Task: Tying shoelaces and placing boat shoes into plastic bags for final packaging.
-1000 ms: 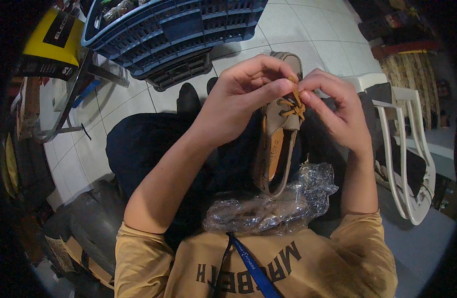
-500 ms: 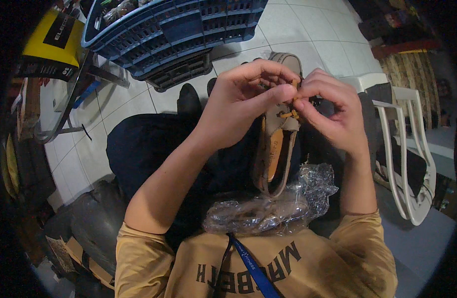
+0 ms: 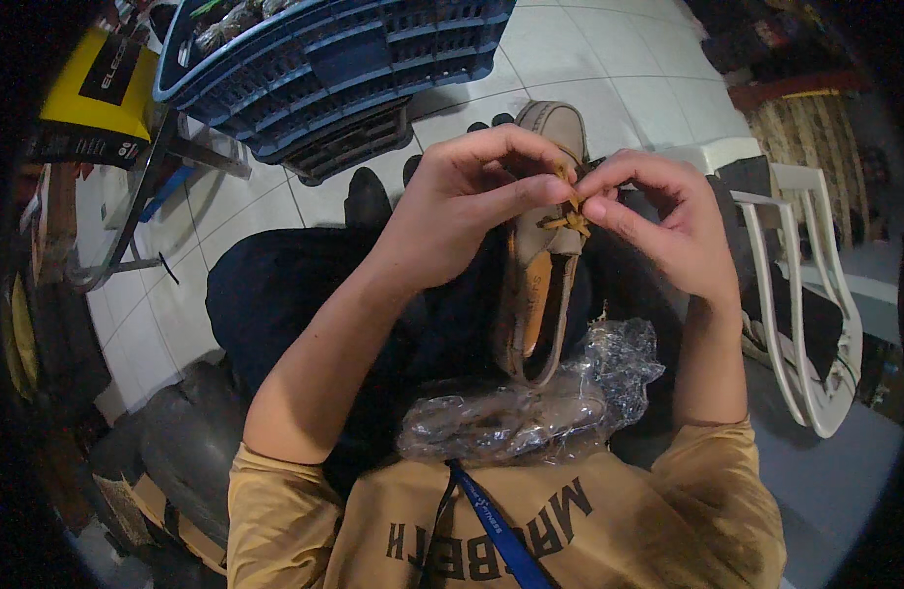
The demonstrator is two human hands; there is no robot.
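A grey-beige slip-on style shoe [image 3: 511, 324] with a tan insole rests over my lap, its toe pointing away from me. A yellow-brown shoelace [image 3: 567, 218] is looped at its front opening. My left hand [image 3: 481, 201] pinches one part of the lace between thumb and index finger. Close beside it, my right hand [image 3: 663, 206] pinches the lace from the other side. The fingertips nearly meet above the shoe, and they partly cover the lace and the shoe's upper. On my lap nearer to me lies another shoe in a clear plastic bag [image 3: 511, 422].
A blue plastic crate [image 3: 344, 79] with wrapped items stands ahead to the left, above a black crate [image 3: 344, 147]. A white plastic chair [image 3: 800, 294] is at the right. A yellow-and-black box [image 3: 99, 93] sits at far left. Pale floor tiles [image 3: 560, 59] lie beyond.
Both hands have shifted slightly, staying pinched on the lace. The loops at the shoe's opening now look fuller and more bow-like. My view has moved a little.
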